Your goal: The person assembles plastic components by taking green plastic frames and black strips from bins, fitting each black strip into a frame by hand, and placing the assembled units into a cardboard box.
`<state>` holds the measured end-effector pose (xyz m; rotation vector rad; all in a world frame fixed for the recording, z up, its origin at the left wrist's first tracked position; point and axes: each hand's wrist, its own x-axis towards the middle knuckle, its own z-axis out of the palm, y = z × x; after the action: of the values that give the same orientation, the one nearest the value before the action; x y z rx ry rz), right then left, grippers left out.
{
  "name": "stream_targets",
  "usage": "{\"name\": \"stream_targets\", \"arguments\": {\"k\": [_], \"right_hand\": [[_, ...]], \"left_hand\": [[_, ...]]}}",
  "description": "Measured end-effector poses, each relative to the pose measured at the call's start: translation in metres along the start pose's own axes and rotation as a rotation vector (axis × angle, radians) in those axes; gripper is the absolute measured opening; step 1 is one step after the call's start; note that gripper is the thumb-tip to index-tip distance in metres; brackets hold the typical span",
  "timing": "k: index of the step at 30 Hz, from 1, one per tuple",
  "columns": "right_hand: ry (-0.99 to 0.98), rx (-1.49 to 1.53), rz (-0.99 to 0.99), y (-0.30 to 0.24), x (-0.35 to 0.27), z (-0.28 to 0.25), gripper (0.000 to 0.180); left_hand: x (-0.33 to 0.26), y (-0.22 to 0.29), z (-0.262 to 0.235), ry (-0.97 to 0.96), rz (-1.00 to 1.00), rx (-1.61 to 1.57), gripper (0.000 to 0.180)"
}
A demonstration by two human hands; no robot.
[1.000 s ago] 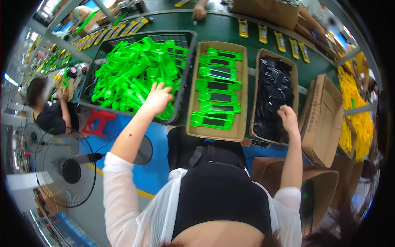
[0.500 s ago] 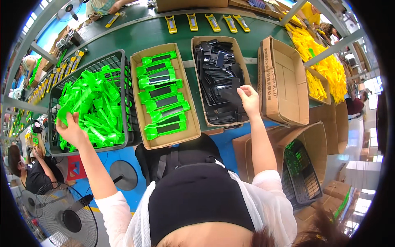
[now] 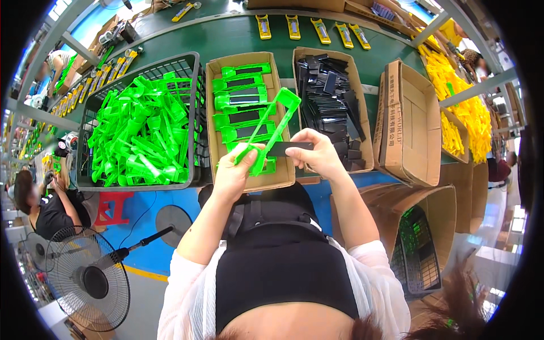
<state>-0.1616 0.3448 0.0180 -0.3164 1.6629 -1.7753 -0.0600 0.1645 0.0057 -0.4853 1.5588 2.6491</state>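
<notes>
Green part (image 3: 271,131) in left grip (image 3: 237,170).

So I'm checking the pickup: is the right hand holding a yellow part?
No, the right hand pinches a flat black strip, held against the green plastic piece in the left hand.

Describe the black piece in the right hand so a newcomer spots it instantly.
Start at the cardboard box of assembled green parts in the middle of the green bench. At its near edge, the right hand pinches a flat black strip against the long green part in the left hand. It is the only black strip outside the right-hand box.
</notes>
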Motion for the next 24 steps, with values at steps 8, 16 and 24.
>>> {"name": "stream_targets", "arguments": {"k": [8,16,24], "right_hand": [[0.014,0.035,0.028,0.013,0.001,0.013,0.014],[-0.085,-0.138,0.084,0.007,-0.021,0.005,0.014],[-0.105,-0.436,0.073,0.0,-0.014,0.035,0.016]], "left_hand": [[-0.012,-0.004,-0.014,0.001,-0.024,-0.107,0.023],[-0.011,0.026,-0.058,0.06,-0.125,0.345,0.021],[-0.019,0.02,-0.051,-0.051,-0.184,0.342,0.015]]}}
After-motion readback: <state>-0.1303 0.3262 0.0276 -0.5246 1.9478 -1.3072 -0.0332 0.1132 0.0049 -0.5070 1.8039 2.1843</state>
